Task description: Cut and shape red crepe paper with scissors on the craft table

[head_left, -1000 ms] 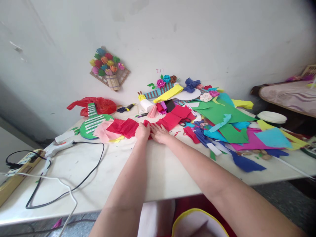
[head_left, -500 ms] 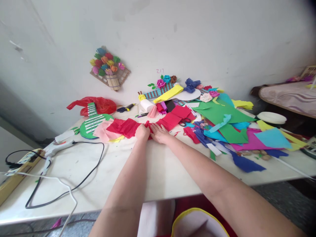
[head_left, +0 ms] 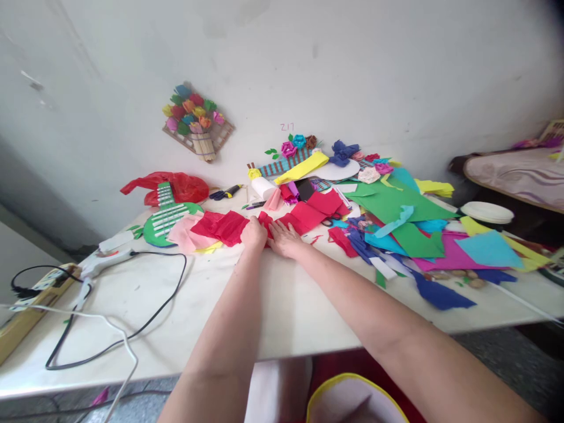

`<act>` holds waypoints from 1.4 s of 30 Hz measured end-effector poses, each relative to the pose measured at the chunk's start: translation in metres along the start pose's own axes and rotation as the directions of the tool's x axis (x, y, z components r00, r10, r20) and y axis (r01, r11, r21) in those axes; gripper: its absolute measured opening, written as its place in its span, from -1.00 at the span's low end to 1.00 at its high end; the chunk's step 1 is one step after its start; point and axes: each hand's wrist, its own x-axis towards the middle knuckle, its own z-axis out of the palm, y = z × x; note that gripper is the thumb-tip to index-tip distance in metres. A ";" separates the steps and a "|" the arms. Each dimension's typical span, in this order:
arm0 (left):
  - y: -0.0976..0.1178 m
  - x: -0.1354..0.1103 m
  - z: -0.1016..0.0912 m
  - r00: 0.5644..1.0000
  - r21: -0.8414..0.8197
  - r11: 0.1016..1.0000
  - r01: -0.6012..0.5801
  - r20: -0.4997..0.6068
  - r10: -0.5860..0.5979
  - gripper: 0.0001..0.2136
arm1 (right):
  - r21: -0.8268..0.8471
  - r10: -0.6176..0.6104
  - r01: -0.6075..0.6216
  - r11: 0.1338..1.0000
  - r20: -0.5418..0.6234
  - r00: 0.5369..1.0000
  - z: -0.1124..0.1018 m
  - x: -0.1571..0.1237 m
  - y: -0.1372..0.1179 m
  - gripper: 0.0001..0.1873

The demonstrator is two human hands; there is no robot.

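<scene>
Both of my arms reach out over a white table (head_left: 282, 305). My left hand (head_left: 254, 234) is closed, pinching the near edge of a long strip of red crepe paper (head_left: 222, 226) that runs left to right across the table. Right beside it, my right hand (head_left: 284, 238) presses on the same red strip, its fingers curled over the paper's edge. The two hands nearly touch each other.
Coloured paper sheets and scraps (head_left: 409, 226) cover the table's right half. A green paper guitar (head_left: 170, 217), a red plastic bag (head_left: 183, 187), a glue gun (head_left: 108, 261) with black cable (head_left: 145, 323), scissors (head_left: 328, 220) and paper plates (head_left: 487, 211) lie around. A paper-flower craft (head_left: 196, 126) hangs on the wall.
The hands have barely shifted on the red crepe paper. The view has moved slightly.
</scene>
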 end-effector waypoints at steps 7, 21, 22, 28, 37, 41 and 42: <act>-0.002 0.004 0.005 0.998 -0.011 0.999 0.032 0.045 -0.032 -0.72 | -0.005 -0.009 0.009 1.000 0.009 1.000 0.003 0.004 0.002 -0.30; -0.005 0.003 -0.002 0.996 -0.052 0.999 0.014 0.090 -0.009 -0.66 | 0.006 -0.017 0.017 1.000 0.004 1.000 0.005 0.005 0.004 -0.26; -0.005 0.003 -0.001 0.997 -0.067 0.998 0.015 0.083 -0.009 -0.66 | 0.003 -0.017 0.017 1.000 0.007 1.000 0.005 0.005 0.005 -0.26; -0.009 0.005 0.000 0.999 -0.157 0.987 0.031 0.040 -0.025 -0.68 | 0.025 0.009 -0.011 1.000 0.058 0.998 0.000 0.007 0.011 -0.18; -0.010 0.006 -0.003 1.000 -0.133 0.991 0.009 0.005 -0.008 -0.69 | 0.038 0.120 -0.120 0.992 -0.007 0.993 -0.005 0.014 0.037 -0.29; -0.009 0.006 -0.004 1.000 -0.135 0.991 0.018 0.016 -0.016 -0.68 | -0.001 0.090 -0.091 0.996 -0.148 0.985 -0.008 0.014 0.035 -0.34; -0.009 0.006 -0.003 1.000 -0.130 0.991 0.017 0.017 -0.015 -0.68 | -0.013 0.053 -0.056 0.998 -0.167 0.984 -0.007 0.013 0.032 -0.35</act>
